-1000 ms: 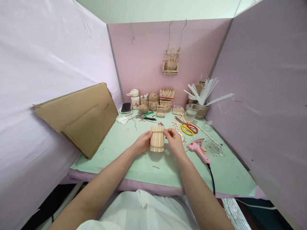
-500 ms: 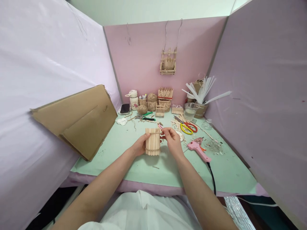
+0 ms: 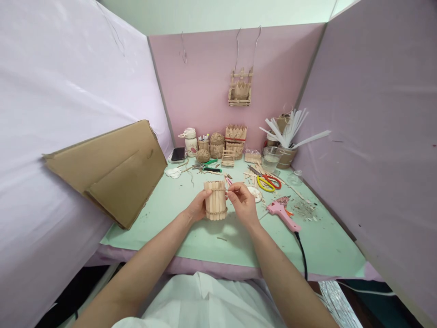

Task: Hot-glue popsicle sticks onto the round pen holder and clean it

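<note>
A small cup made of upright craft sticks (image 3: 215, 202), ringed by two bands of twine, is held above the table. My left hand (image 3: 198, 206) is closed around its left side, thumb on the near face. At the cup's right edge, level with the upper twine band, my right hand (image 3: 241, 200) has thumb and forefinger pinched together. Whatever lies between those fingertips is too small to make out. Just behind the cup shows a small pink tool (image 3: 228, 180), partly hidden.
A pink glue gun (image 3: 283, 216) lies on the right, its black cord running off the front edge. Behind it are scissors (image 3: 267, 182), loose craft sticks and a water cup (image 3: 271, 159). Cardboard (image 3: 119, 173) leans at left. Twine balls (image 3: 202, 156) and stick-made containers line the back.
The cup has shifted slightly left and tilted, so its top rim shows more. My right hand's fingers have moved a little and stay near the upper twine band.
</note>
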### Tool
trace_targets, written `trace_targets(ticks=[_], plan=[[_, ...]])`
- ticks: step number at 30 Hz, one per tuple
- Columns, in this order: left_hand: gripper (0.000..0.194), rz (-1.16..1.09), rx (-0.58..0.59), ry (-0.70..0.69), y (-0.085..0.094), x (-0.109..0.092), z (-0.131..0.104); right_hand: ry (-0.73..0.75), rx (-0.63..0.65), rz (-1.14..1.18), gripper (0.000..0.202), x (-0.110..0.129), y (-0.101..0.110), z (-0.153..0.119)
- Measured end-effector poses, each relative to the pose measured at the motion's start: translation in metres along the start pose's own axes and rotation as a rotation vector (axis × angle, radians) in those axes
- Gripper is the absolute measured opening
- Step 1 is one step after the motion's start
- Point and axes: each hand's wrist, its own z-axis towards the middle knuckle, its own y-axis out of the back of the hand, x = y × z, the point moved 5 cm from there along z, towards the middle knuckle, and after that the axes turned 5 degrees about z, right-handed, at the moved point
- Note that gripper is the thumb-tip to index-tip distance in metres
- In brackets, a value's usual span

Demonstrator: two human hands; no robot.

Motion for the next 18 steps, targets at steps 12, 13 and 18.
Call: trace_targets(ticks=[12,13,18], plan=[[0.058,0.097,-0.052,-0.066,-0.004,0.0,0.0,-0.208,-0.037,0.003,0.019,-0.015,0.003,0.001],[0.058,0.102,-0.055,-0.066,-0.004,0.0,0.0,-0.242,-0.038,0.026,0.02,-0.017,0.003,0.002],[0.058,0.117,-0.066,-0.091,-0.004,-0.001,0.001,-0.327,-0.061,0.071,0.022,-0.019,0.004,0.003]])
